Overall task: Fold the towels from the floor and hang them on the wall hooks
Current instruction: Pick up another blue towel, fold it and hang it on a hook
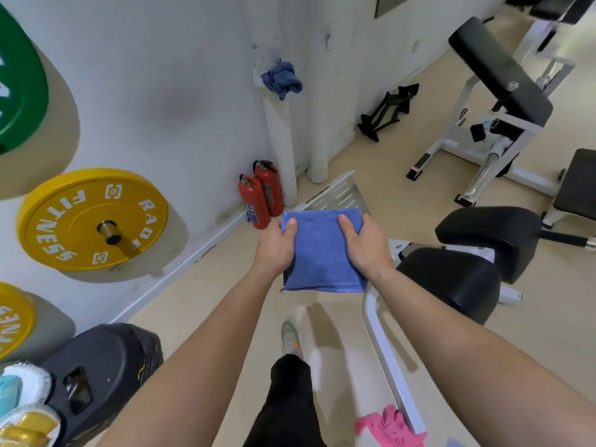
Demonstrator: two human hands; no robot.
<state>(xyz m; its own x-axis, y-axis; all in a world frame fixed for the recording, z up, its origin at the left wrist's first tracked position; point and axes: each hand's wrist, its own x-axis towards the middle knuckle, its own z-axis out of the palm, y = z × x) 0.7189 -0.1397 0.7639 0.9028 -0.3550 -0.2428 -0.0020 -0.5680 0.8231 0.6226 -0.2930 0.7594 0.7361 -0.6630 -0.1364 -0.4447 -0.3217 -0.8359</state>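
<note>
A blue towel (322, 253), folded into a flat square, is held in front of me above the floor. My left hand (277, 250) grips its left edge with the thumb on top. My right hand (364, 243) grips its right edge the same way. Another blue towel (281, 79) hangs bunched on a hook on the white wall ahead. A bare metal wall hook (328, 40) sits further right on that wall. A pink towel (388, 427) lies crumpled on the floor at the bottom right, beside a white machine frame.
Yellow weight plates (93, 221) and a green one (19, 82) hang on the left wall. Two red fire extinguishers (261, 195) stand in the corner. Black padded gym machines (467, 253) crowd the right side. A black weight plate (106, 375) stands at lower left.
</note>
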